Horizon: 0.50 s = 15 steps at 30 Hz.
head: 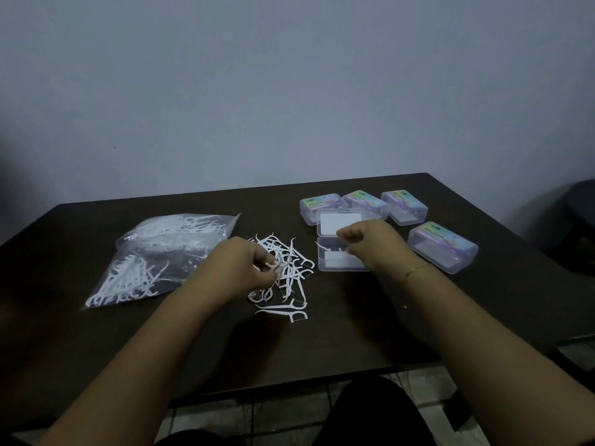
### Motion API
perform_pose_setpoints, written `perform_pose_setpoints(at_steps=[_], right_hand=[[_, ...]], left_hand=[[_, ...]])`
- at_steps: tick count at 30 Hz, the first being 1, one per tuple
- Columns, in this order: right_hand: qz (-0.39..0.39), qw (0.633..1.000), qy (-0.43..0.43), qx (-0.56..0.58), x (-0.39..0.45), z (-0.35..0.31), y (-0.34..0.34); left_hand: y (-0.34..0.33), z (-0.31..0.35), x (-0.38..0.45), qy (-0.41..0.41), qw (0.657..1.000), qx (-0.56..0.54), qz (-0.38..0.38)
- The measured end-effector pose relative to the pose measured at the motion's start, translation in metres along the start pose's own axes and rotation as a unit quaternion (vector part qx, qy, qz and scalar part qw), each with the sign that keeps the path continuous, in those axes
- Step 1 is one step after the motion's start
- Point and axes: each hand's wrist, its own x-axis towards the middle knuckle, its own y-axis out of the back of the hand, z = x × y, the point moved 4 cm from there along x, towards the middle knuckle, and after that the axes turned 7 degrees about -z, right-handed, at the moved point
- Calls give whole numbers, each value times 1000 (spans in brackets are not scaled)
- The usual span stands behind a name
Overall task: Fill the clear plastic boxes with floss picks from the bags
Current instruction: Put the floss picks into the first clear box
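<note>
A loose pile of white floss picks [289,278] lies in the middle of the dark table [322,342]. My left hand [248,268] sits on the pile's left side and pinches a floss pick between thumb and fingers. An open clear plastic box [335,262] stands right of the pile, its lid [335,222] folded back, a few picks inside. My right hand [370,241] hovers over this box with curled fingers; what it holds is too small to tell. Two clear bags of floss picks [154,255] lie at the left.
Several closed clear boxes with colourful labels stand behind and right of the open one: three in a row [363,204] at the back and one [442,247] at the right. A dark chair [579,214] stands past the table's right edge. A wall rises behind.
</note>
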Motion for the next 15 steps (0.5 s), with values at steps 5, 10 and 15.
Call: perform_pose_setpoints(at_steps=[5, 10, 15], right_hand=[[199, 972, 38, 120, -14, 25, -1], [310, 935, 48, 164, -26, 48, -3], [287, 943, 25, 167, -20, 54, -4]], left_hand=[[3, 27, 18, -46, 999, -6, 26], [0, 67, 52, -109, 990, 84, 31], [-19, 88, 87, -129, 974, 183, -40]])
